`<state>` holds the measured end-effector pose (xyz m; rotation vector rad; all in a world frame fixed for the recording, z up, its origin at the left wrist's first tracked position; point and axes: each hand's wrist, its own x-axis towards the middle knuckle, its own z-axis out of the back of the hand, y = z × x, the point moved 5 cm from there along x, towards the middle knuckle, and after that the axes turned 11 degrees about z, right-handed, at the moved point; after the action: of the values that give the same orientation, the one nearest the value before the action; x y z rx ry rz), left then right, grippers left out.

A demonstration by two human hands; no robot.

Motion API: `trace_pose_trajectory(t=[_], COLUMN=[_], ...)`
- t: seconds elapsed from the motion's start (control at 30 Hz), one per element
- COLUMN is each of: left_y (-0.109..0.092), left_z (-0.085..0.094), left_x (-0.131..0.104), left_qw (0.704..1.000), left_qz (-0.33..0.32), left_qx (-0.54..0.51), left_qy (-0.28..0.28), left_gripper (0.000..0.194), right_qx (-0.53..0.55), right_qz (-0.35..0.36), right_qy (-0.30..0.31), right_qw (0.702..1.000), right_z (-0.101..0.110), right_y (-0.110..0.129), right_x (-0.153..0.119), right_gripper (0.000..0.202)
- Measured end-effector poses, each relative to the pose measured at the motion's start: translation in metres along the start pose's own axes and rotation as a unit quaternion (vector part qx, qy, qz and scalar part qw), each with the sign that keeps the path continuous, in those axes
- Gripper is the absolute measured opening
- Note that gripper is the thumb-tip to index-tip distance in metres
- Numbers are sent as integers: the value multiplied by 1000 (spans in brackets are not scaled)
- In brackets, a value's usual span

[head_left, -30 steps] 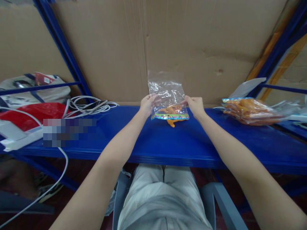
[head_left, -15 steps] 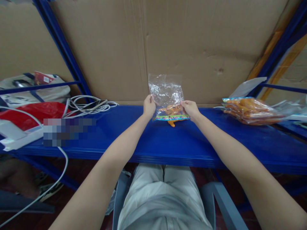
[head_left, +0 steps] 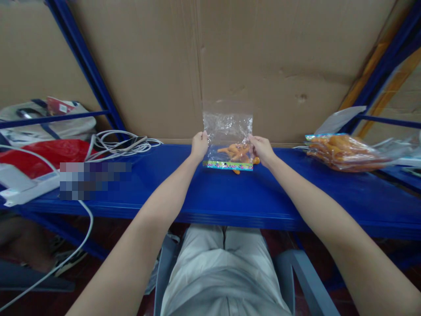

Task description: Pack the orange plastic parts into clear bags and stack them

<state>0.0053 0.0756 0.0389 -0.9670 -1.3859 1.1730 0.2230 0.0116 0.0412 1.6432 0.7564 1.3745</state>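
A clear plastic bag (head_left: 226,127) with a colourful printed strip along its lower edge is stretched upright between my hands. My left hand (head_left: 199,145) pinches its left side. On the opposite side, my right hand (head_left: 261,148) grips the edge between thumb and fingers. An orange toy-like figure (head_left: 235,151) shows through the film, and parts of it stick out below the strip and to the right. It seems to lie behind the bag on the blue table (head_left: 237,197); its exact shape is hard to make out.
At the right lies a clear package of orange pieces (head_left: 342,151). White cables (head_left: 126,142), a red bag (head_left: 66,151) and a white power strip (head_left: 33,188) occupy the left. A cardboard wall (head_left: 263,66) stands behind the table, between blue posts (head_left: 85,66).
The bag has been pulled flatter and straighter. My left hand has shifted slightly left, and the printed strip now hangs level, covering more of the orange figure's lower part.
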Motion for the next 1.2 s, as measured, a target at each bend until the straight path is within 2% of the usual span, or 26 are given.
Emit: trace_pose_trajectory(t=[0.07,0.2,0.3,0.43,0.6,0.73,0.77,0.87,1.03,1.13,1.2], left_y=[-2,-6,-7,-7,-6,-8,-9,-11,-5,-1,-4], left_z=[-1,-14,-20,-19,-18,-17,-17,-17,-20,-20,-19], left_x=[-7,-16,-19,-19,-18,-18,-18,-18,-12,-6,-4], left_qw=[999,999,999,997,997,997,997,996,998,998,998], left_qz=[1,3,20,45,37,18,11,-14,-10,-13,-56], left_qx=[23,26,3,-26,-46,-64,-67,-71,-30,-18,-1], left_qy=[-25,20,45,57,52,36,37,47,56,53,43], left_gripper=[31,30,32,31,33,10,10,29,11,17,24], right_qx=[-1,4,20,42,43,55,59,65,72,72,73], right_qz=[-10,9,17,8,8,-17,-22,-30,-28,-26,-40], right_qy=[-21,-76,-96,-83,-60,-63,-68,-77,-78,-72,-76], right_qw=[1000,997,995,996,997,996,996,994,994,994,994], right_z=[3,8,10,9,8,10,11,16,20,19,19], right_y=[0,1,1,-2,-5,-4,-5,-6,-9,-7,-6], right_x=[0,3,5,6,7,6,6,7,8,8,7], right_gripper=[38,42,42,39,38,36,36,35,34,32,32])
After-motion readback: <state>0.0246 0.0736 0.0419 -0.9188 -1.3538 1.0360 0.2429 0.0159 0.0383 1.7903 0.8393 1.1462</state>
